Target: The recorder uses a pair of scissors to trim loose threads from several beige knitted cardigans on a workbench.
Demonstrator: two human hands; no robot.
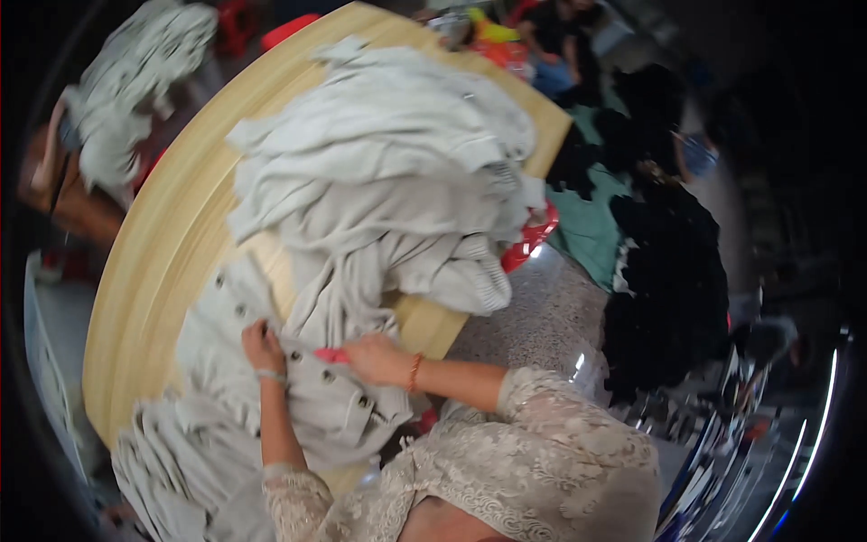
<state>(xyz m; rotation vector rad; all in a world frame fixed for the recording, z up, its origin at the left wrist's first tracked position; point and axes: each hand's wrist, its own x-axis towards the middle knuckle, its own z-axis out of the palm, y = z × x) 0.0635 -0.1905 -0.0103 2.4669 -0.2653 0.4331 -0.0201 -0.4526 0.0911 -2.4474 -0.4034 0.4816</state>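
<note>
A pale grey buttoned cardigan (312,384) lies spread at the table's near edge, with several dark buttons along its front band. My left hand (262,347) is closed at that band, its fingers curled on the knit fabric. Over the same band, to the right, my right hand (377,359) is closed round a small pink tool (331,355) that points left. Only a short pink part of it shows, so its exact kind is unclear.
A large heap of pale grey knit garments (379,154) covers the far part of the wooden table (149,280). More garments (185,465) lie at the near left. Dark and green clothes (664,271) are piled at right. Another person (68,172) is at far left.
</note>
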